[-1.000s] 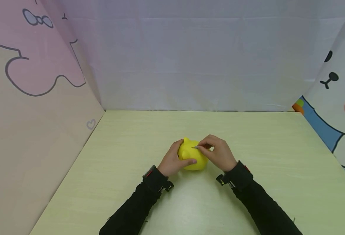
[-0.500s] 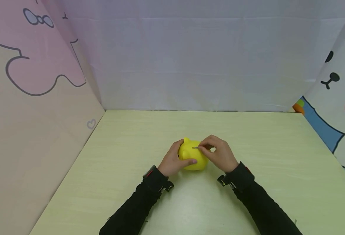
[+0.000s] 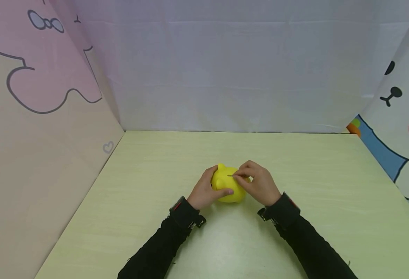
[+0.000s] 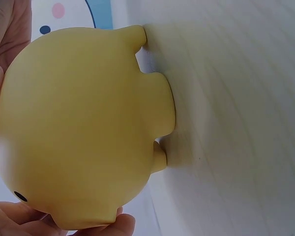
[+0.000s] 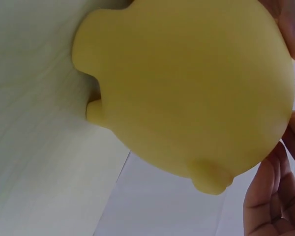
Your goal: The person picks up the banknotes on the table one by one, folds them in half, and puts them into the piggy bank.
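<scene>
A yellow piggy bank (image 3: 238, 195) stands on its short legs on the table, its snout toward my left. My left hand (image 3: 203, 190) grips its head end, thumb on the near side and fingers round the snout, as the left wrist view of the piggy bank (image 4: 78, 118) shows. On top is a dark narrow slot (image 3: 229, 175). My right hand (image 3: 259, 183) pinches a small coin at the slot's right end, fingertips close to the yellow back; the coin is almost hidden between them. In the right wrist view, the right hand's fingers (image 5: 270, 196) are bent beside the bank's rump.
The pale wooden table (image 3: 176, 155) extends around both hands. A white curtain (image 3: 225, 77) hangs behind its back edge, with printed cartoon sheets (image 3: 51, 77) at the left and right sides. Both wrists wear black bands with small cameras (image 3: 265, 214).
The right fingertips have shifted slightly left and closer to the slot, and the silvery edge seen between them earlier is now mostly covered. The left hand and the piggy bank stay put.
</scene>
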`<state>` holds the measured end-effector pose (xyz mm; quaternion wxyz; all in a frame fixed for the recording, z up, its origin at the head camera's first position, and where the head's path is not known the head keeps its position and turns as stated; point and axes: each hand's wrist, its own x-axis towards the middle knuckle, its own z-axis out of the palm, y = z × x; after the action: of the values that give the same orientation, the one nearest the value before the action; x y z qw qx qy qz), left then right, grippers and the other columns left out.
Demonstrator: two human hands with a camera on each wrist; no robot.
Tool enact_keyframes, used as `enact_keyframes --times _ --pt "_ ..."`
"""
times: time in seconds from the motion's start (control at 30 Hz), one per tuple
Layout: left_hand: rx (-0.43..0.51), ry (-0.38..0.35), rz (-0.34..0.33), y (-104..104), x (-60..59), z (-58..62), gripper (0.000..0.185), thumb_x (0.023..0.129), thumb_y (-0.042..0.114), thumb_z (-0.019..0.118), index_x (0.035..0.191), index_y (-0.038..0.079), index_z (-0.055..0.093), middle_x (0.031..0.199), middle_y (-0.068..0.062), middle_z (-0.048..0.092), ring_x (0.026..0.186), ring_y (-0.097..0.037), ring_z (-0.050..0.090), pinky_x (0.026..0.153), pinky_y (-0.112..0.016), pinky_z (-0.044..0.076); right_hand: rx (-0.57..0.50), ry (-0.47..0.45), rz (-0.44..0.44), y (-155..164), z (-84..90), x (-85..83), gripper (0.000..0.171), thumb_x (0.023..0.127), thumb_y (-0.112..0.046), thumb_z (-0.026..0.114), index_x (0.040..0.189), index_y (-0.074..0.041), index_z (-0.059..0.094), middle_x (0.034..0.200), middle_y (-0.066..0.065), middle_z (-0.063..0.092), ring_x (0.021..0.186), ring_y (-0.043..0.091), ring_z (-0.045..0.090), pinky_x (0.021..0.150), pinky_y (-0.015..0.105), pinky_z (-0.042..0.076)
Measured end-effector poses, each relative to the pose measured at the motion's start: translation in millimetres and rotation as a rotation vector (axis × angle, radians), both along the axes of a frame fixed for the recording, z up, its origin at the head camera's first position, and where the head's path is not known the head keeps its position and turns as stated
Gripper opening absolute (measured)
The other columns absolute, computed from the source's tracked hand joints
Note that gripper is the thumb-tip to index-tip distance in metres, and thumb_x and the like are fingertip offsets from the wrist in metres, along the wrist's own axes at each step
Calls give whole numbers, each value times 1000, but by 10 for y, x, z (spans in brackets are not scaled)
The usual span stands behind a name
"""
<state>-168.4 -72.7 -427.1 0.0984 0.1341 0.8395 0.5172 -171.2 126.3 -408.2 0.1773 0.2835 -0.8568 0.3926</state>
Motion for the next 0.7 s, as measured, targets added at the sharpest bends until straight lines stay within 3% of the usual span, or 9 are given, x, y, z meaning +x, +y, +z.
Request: enact_keyframes --times 0.4,0.7 --pt "5 2 -5 5 4 -1 95 73 48 73 144 11 23 136 -6 36 98 -18 47 83 -30 44 25 77 0 -20 -7 0 5 77 -9 73 81 -9 71 84 0 55 72 10 51 63 29 50" --pt "5 17 -4 -2 -2 -2 93 73 46 74 144 11 24 134 -6 37 97 -18 47 81 -30 45 39 62 39 -47 45 3 5 78 -4 71 81 -7 69 84 2 53 74 11 48 63 27 49"
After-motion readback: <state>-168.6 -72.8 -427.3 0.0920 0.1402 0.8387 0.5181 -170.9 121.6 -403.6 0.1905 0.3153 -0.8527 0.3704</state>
